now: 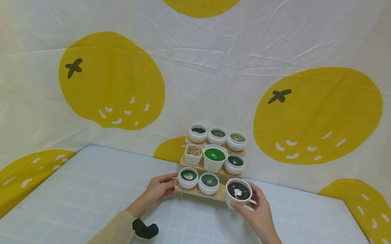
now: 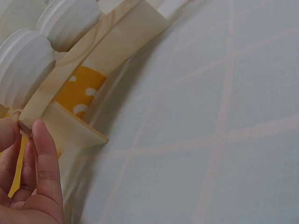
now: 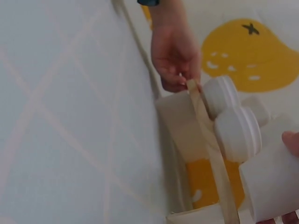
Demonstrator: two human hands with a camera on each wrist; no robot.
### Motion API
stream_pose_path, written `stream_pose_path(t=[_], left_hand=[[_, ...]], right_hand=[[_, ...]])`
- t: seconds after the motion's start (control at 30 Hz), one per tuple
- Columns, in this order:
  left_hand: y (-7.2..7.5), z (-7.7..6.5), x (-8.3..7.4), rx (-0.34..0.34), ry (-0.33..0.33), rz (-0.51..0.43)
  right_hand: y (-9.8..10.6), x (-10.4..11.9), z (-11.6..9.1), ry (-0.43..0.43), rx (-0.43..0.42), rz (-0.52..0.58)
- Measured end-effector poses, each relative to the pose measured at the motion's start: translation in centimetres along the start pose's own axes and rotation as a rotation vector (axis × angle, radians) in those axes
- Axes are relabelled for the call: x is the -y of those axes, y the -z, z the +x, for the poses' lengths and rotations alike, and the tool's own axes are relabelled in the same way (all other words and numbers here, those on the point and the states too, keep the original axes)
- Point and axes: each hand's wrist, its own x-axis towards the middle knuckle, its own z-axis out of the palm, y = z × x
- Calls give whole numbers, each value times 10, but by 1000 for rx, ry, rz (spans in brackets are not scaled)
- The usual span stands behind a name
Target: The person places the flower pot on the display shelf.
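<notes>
A small wooden tiered rack with several white cups stands near the wall. At the left end of its lowest shelf, my left hand pinches the board between thumb and fingers; the left wrist view shows these fingers on the board's end. My right hand holds a white cup with a dark, white-flecked surface inside, at the right end of that shelf. Whether its base touches the board I cannot tell. Two round white pots, one dark green and one green, sit to its left.
The middle shelf bears a square white pot of beige bits, a larger bright-green cup and a dark-topped pot. Three round pots, one with pale green, line the top shelf. A fruit-patterned cloth hangs behind the checked tabletop.
</notes>
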Motion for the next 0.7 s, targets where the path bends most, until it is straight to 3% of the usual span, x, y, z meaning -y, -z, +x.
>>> stream_pose_path(t=[0.7], left_hand=[[-2,-4,-2,-8,0,17]], right_hand=[[-7,-3,11,-55,43,-16]])
